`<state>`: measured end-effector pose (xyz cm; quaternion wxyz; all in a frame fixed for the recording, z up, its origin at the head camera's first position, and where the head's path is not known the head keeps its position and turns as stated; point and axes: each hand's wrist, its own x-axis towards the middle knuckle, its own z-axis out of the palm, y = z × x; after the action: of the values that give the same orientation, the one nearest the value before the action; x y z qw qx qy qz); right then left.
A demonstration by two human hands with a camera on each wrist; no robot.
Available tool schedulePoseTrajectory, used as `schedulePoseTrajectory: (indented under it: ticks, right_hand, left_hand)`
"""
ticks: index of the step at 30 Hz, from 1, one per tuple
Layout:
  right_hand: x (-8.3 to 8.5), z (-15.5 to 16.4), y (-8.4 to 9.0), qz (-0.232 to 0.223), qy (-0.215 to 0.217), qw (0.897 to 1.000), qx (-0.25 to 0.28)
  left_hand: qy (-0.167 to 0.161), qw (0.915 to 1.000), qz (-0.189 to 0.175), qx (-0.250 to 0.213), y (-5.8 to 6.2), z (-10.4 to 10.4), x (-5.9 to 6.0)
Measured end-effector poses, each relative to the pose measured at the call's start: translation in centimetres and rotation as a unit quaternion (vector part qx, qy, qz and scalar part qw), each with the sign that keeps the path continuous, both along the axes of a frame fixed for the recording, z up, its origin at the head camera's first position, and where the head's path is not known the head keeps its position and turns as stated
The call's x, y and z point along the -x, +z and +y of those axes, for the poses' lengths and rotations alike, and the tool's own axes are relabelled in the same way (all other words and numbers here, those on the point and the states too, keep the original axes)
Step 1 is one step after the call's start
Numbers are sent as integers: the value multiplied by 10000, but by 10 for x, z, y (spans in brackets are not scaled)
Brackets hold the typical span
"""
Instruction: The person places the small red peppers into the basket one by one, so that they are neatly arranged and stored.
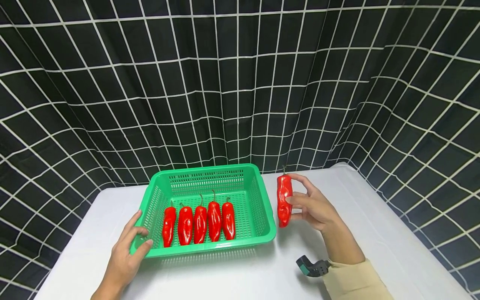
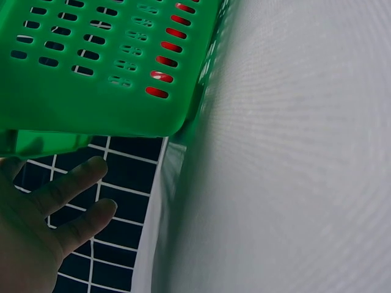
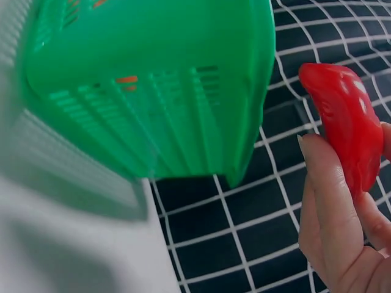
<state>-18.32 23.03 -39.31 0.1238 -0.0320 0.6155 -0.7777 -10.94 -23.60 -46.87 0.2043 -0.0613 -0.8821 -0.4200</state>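
We take the green perforated plastic basket point(image 1: 262, 208) as our landmark; it sits on the white cloth-covered table point(image 1: 375, 233). Just off its right wall, and apart from it, our right hand point(image 1: 313, 206) holds a glossy red plastic chilli pepper point(image 1: 284, 200) upright above the table, stem upward. The grip is a partial closure: the thumb lies across the pepper's middle on the near side and the fingers wrap behind it, as the right wrist view confirms, with the fingers point(image 3: 324, 201) pressed along the red body point(image 3: 345, 125).

Inside the basket, five more red chilli peppers point(image 1: 199, 224) lie side by side along the front half, stems pointing to the far wall. At the basket's front left corner our left hand point(image 1: 127, 254) rests with fingers spread and nearly straight, the fingertips touching the rim; it grasps nothing.

We judge the held pepper to be light, stiff and hollow, a moulded imitation rather than real produce, so it should not bruise or bend. Its shiny skin looks slippery, so the wide middle, where we hold it now, seems the safest place; the thin stem looks too frail to lift by.
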Motion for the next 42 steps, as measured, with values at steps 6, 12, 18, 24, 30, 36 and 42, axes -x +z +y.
schedulePoseTrajectory:
  ticks: [6,12,18,24,30,36,42]
  right_hand:
    - [2,-14,4,57,299,9995,-75]
    - [5,-27,4,17,373,9989,-292]
    - [7,-38,3,26,455,9975,-545]
    - [8,-46,6,131,619,9949,-788]
    - [8,-52,8,115,616,9931,-988]
    - [7,-57,10,146,576,9910,-1198]
    - [7,-63,9,238,563,9886,-1377]
  left_hand:
    - [15,10000,-45,-12,1,1,1]
    - [1,10000,-8,-7,3,1,1]
    - [5,10000,13,-1,4,0,0]
    - [5,10000,23,-30,4,0,0]
    - [-56,9999,117,-39,2,0,1]
    - [-18,10000,68,6,0,0,-1]
    - [18,10000,62,11,2,2,-1]
